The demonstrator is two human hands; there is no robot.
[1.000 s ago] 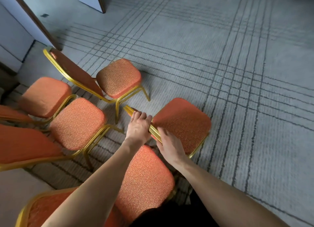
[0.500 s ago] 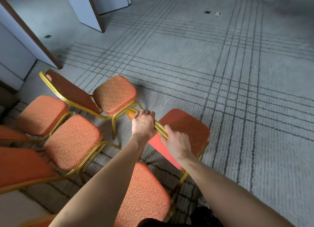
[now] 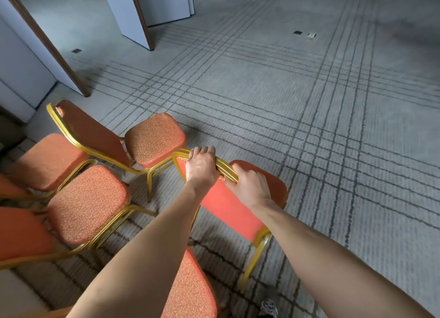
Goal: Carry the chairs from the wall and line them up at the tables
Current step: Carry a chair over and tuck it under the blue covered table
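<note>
Both hands side by side, left hand point(image 3: 201, 166) and right hand point(image 3: 247, 187), fingers point(image 3: 204, 151) curled tight over the gold top rail of the orange chair point(image 3: 228, 208) at centre frame. Risk 1: its left corner sits just beside the next chair point(image 3: 154, 139) left of centre, so frames could hook on the way out. Risk 2: its rear leg point(image 3: 252, 265), bottom centre, is near my shoe point(image 3: 269, 304) and may clip it.

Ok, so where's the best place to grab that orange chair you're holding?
Probably the gold top rail of the orange chair, coming from above and behind, like the left hand and right hand do now. It is a thin bar fingers can curl round, and it sits highest, nearest you.
</note>
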